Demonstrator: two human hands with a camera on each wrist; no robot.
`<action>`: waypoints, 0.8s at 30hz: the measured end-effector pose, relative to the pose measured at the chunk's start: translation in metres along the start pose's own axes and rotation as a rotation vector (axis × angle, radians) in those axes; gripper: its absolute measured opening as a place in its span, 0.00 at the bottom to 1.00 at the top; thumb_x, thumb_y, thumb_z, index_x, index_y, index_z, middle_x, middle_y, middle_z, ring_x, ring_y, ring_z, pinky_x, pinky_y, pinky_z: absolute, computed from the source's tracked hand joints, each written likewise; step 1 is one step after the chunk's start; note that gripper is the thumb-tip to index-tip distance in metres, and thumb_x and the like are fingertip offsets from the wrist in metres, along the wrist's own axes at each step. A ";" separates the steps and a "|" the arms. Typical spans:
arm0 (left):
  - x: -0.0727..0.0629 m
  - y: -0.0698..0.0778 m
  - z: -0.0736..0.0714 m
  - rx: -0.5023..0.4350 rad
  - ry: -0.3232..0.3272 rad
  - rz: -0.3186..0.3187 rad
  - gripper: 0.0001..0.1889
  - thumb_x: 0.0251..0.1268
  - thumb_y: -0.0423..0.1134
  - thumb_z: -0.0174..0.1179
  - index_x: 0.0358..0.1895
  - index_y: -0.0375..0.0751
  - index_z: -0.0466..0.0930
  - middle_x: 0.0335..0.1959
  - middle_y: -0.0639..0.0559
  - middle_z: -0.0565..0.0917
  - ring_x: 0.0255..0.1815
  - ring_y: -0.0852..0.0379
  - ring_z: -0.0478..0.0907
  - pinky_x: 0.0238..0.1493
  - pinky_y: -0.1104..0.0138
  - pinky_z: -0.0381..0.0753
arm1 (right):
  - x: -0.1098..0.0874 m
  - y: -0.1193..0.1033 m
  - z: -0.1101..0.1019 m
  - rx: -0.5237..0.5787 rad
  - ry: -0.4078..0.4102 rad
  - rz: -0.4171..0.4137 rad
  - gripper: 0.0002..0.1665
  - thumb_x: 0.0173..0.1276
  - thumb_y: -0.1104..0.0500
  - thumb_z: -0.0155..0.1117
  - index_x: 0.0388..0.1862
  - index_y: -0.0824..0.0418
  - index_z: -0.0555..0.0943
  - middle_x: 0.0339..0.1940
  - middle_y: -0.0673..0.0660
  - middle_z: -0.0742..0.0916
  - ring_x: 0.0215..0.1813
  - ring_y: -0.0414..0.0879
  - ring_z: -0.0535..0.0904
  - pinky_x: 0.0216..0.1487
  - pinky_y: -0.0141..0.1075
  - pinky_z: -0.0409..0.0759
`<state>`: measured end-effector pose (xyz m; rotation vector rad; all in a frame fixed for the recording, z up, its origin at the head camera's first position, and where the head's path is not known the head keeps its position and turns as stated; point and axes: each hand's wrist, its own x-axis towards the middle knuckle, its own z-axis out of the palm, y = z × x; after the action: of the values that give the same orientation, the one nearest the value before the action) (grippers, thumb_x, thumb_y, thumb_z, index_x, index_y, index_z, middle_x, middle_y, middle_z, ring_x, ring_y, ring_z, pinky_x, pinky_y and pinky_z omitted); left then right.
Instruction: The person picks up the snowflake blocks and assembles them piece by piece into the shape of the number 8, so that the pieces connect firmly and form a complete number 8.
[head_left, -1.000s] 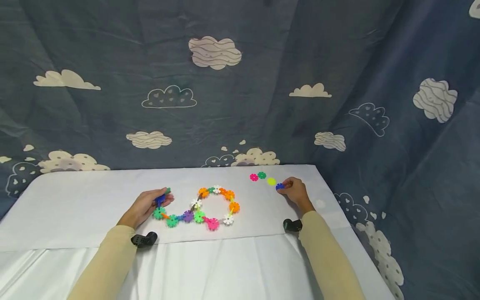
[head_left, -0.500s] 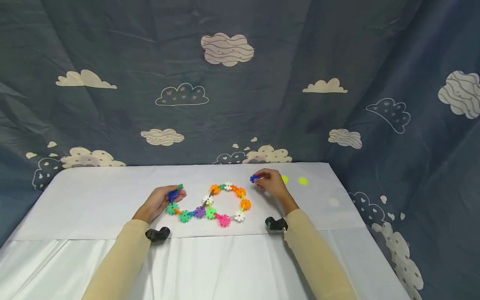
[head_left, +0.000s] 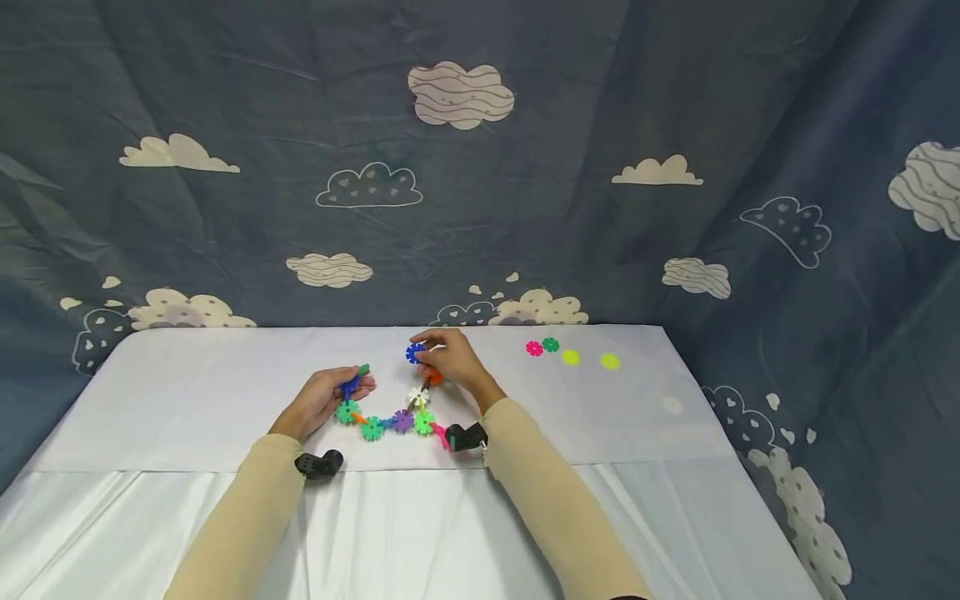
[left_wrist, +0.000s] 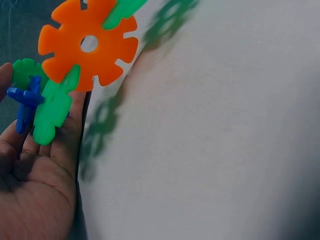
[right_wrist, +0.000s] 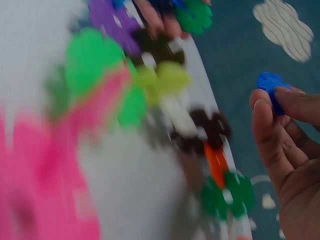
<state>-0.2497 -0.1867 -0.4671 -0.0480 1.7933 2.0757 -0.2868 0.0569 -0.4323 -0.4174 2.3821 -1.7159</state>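
A chain of notched flower-shaped plastic discs lies on the white table, with a loop at its right end. My left hand [head_left: 318,402] holds the chain's left end by a blue disc [head_left: 349,387], a green disc [head_left: 364,369] sticking up beyond the fingers. In the left wrist view that blue disc [left_wrist: 27,100] sits between thumb and fingers. My right hand [head_left: 456,360] pinches a loose blue disc [right_wrist: 272,90] between thumb and fingertips, above the far side of the loop. The right hand and forearm hide most of the loop, leaving a white disc [head_left: 418,397] and an orange disc [head_left: 435,378] showing.
Loose discs lie at the back right of the table [head_left: 225,400]: a pink one [head_left: 534,348], a green one [head_left: 551,344] and two yellow ones [head_left: 571,357]. A dark cloud-print curtain [head_left: 525,233] hangs behind the table and along its right side.
My right hand has carried the blue disc left from the loose discs at the back right to over the loop. My left hand keeps holding the chain's end. The head view has shifted slightly.
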 end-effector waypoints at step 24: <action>0.003 -0.003 -0.003 -0.038 0.010 0.003 0.25 0.78 0.35 0.44 0.66 0.17 0.57 0.39 0.52 0.86 0.40 0.63 0.84 0.49 0.71 0.80 | 0.027 -0.009 0.059 -0.021 -0.021 0.055 0.09 0.65 0.72 0.62 0.44 0.72 0.82 0.27 0.63 0.86 0.17 0.40 0.77 0.26 0.37 0.83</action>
<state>-0.2519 -0.1884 -0.4715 -0.0663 1.7604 2.1149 -0.2935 -0.0077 -0.4422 -0.3666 2.3759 -1.6568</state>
